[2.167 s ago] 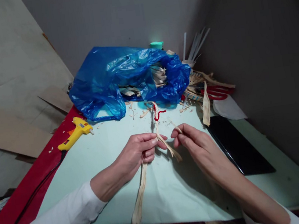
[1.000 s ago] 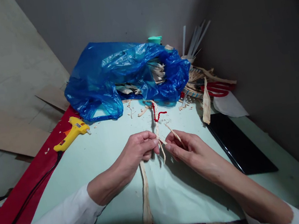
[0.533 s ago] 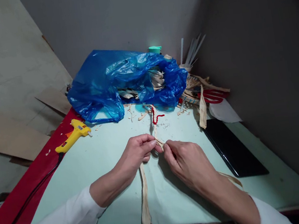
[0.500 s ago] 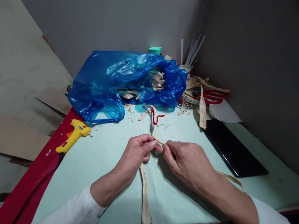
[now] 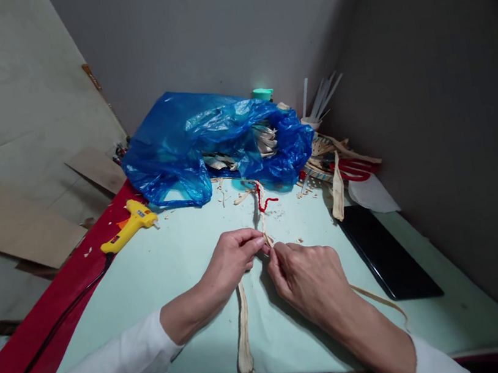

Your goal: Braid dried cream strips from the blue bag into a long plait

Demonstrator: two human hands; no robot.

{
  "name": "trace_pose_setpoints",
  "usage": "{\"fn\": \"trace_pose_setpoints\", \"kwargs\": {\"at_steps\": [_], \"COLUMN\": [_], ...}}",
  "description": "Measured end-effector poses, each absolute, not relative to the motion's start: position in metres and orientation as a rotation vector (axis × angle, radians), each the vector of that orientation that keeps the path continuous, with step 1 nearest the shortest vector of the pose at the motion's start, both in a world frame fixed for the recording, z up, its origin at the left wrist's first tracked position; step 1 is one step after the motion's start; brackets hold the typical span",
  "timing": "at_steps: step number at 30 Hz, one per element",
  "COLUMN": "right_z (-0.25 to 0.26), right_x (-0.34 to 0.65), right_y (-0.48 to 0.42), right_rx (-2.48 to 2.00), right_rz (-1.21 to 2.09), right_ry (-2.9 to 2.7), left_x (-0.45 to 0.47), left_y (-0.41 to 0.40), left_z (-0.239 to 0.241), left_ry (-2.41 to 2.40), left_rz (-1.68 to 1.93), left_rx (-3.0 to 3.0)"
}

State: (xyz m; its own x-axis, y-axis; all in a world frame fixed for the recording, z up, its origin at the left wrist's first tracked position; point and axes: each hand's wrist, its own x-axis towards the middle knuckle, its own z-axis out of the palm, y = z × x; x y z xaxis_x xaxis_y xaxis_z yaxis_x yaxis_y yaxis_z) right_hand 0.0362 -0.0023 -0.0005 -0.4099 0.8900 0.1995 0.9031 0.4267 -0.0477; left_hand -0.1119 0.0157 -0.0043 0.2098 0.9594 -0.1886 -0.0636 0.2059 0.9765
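Note:
Over the middle of the table, my left hand pinches a thin cord of pale dried fibre strip between thumb and fingers. Right beside it, my right hand is closed on the lower part of the same strip, fingertips nearly touching the left ones. Away from me the cord runs up to a thicker plaited part with a red fuzzy wire along it. A broad pale strip end hangs below my left hand toward the table's front edge. Another thin strip curves out beneath my right wrist.
A blue plastic bag of dried strips lies at the back. The yellow glue gun rests at left, its cord trailing forward. At right are a black flat device, a loose strip, red-handled scissors and a cup of glue sticks.
The view has shifted slightly. My hands stay together at the strip, and my right fingers have moved a little around it, close to my left fingertips.

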Motion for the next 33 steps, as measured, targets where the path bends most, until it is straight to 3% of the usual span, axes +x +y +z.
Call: {"fn": "trace_pose_setpoints", "kwargs": {"at_steps": [9,22,33], "right_z": [-0.006,-0.016,-0.009], "right_x": [0.037,0.042,0.041], "right_y": [0.001,0.002,0.0], "right_rx": [-1.64,-1.349,-1.502], "right_rz": [-0.089,-0.217,-0.221], "right_ry": [-2.452,-2.321,-2.291], "left_x": [-0.116,-0.115,-0.115], "left_y": [0.018,0.015,0.015], "left_z": [-0.007,-0.005,-0.009], "left_ry": [1.09,1.087,1.041], "left_rz": [0.954,0.971,0.97], "left_rx": [0.992,0.963,0.958]}}
